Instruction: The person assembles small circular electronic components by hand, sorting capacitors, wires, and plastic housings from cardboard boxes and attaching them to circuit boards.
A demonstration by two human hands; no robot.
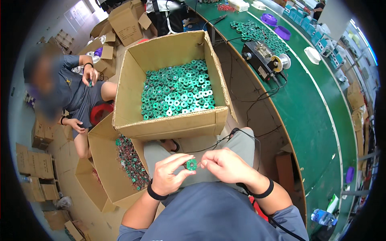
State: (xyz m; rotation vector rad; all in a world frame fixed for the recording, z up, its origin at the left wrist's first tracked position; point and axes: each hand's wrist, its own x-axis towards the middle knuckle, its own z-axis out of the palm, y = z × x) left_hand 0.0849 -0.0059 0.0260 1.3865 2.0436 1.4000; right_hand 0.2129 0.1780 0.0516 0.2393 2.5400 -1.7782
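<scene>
I pinch 1 small green disc (191, 164) between the thumb and fingertips of my left hand (169, 173); it sits at their tips, to the right of the palm. My right hand (225, 164) is curled just beside the disc's right rim, thumb and forefinger drawn together; I cannot tell whether they grip anything. The disc is in the air over my lap, on my side of the large carton's (173, 127) near edge. Inside that carton lie heaped green discs (177, 90). The green tabletop (309, 120) carries a black machine (259, 64) by its left edge.
</scene>
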